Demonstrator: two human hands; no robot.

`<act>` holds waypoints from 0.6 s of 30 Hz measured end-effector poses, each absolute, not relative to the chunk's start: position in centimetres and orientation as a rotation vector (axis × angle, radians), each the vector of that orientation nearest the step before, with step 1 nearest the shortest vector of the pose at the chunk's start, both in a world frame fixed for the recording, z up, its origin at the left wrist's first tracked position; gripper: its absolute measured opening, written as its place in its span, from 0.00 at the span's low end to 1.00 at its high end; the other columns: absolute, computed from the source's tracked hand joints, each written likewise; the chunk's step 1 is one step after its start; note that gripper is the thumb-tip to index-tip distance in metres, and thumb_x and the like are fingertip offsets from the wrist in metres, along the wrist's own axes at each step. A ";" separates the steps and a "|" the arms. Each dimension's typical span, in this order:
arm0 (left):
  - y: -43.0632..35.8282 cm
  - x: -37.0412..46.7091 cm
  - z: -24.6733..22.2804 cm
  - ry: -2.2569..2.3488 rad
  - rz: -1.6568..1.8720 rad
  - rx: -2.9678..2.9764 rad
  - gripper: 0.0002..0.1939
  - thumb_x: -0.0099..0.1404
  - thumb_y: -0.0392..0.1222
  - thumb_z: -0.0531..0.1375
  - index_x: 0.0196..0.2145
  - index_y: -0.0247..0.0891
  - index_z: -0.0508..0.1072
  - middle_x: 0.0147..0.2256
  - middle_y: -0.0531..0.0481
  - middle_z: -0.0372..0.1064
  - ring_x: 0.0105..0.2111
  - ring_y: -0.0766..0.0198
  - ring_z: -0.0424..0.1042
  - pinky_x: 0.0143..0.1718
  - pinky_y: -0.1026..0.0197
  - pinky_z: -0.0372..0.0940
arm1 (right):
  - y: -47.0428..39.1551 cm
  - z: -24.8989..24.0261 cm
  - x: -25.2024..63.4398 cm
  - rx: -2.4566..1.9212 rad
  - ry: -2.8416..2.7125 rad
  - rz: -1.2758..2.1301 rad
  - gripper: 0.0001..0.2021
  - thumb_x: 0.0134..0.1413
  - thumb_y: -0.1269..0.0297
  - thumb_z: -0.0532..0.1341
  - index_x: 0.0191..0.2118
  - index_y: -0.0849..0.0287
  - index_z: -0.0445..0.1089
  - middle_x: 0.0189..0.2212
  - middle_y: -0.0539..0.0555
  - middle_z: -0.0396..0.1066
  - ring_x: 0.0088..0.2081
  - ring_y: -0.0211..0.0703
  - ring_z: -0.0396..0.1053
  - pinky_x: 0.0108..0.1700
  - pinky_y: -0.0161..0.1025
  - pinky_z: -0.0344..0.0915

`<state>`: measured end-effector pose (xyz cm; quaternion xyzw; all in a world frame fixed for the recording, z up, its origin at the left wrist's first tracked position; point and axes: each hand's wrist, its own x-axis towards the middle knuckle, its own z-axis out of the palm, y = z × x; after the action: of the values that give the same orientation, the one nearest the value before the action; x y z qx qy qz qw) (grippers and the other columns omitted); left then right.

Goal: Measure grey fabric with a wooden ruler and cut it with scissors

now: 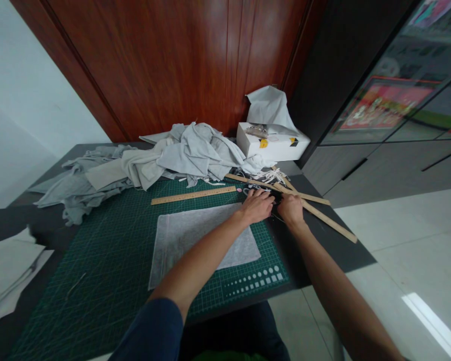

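Observation:
My left hand [258, 205] reaches over the back right corner of the green cutting mat, its fingers bent over small dark items. My right hand [290, 208] is just right of it, fingers curled on something black between the two hands, too small to make out. Under my left forearm a light grey cloth piece [206, 230] lies flat on the mat [113, 260]. Behind it rests a wooden ruler [193, 195]. Wooden strips [323, 218] cross each other beside my right hand, and white cord scraps [271, 175] lie behind the hands.
Crumpled grey fabric [199, 150] is heaped along the back of the table. A white box [274, 146] with cloth and a small bag on it stands at the back right. Folded pale cloths [9, 271] lie at the far left. A cabinet [391, 160] is on the right.

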<state>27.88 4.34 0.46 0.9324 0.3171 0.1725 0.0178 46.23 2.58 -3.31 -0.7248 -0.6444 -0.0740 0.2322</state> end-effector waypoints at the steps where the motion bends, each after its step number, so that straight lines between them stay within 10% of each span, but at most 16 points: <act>1: 4.5 28.4 0.4 0.999 0.537 2.904 0.17 0.77 0.43 0.51 0.55 0.40 0.75 0.60 0.42 0.70 0.61 0.48 0.63 0.60 0.42 0.59 | 2.7 -3.4 46.3 -1.993 -1.772 -0.196 0.10 0.51 0.76 0.57 0.35 0.62 0.75 0.30 0.66 0.77 0.38 0.60 0.74 0.52 0.57 0.64; 18: 5.8 26.0 0.8 1.489 0.612 2.680 0.20 0.69 0.36 0.59 0.58 0.34 0.71 0.65 0.34 0.62 0.66 0.43 0.56 0.63 0.41 0.56 | 0.9 -0.5 44.8 -1.968 -1.670 -0.270 0.20 0.49 0.77 0.58 0.49 0.62 0.74 0.46 0.70 0.71 0.51 0.69 0.60 0.54 0.65 0.53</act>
<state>26.04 5.84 0.83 0.8572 0.4763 0.1958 0.0078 44.81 0.91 -0.46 -0.7302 -0.6196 -0.1001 0.2700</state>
